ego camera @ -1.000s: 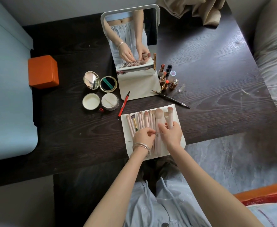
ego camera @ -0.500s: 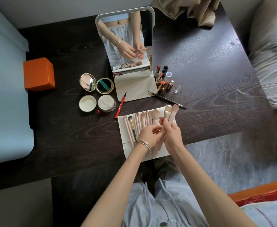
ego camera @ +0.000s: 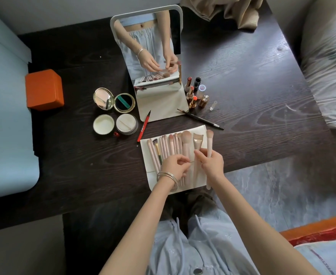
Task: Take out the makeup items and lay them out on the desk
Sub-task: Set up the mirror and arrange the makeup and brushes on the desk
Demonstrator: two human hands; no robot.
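A person's left hand (ego camera: pixel 174 165) pinches a thin strap of the white fold-out brush pouch (ego camera: pixel 174 159) lying at the dark wooden desk's (ego camera: pixel 252 108) near edge, hiding several pale pink brush handles beneath. The right hand (ego camera: pixel 212 163) grips a long pink fluffy-tipped brush (ego camera: pixel 209 143) at the pouch's right edge, its handle partly covered by fingers (ego camera: pixel 200 155). Half a second ago this brush was raised; now it lies lower beside the flat brush (ego camera: pixel 198 139).

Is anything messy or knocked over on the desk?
Nothing looks spilled or broken. The lipsticks stand upright beside the mirror. The only stragglers are the red pencil and the black pencil, which lie slanted, and a small red cap lying loose by the powder jar.
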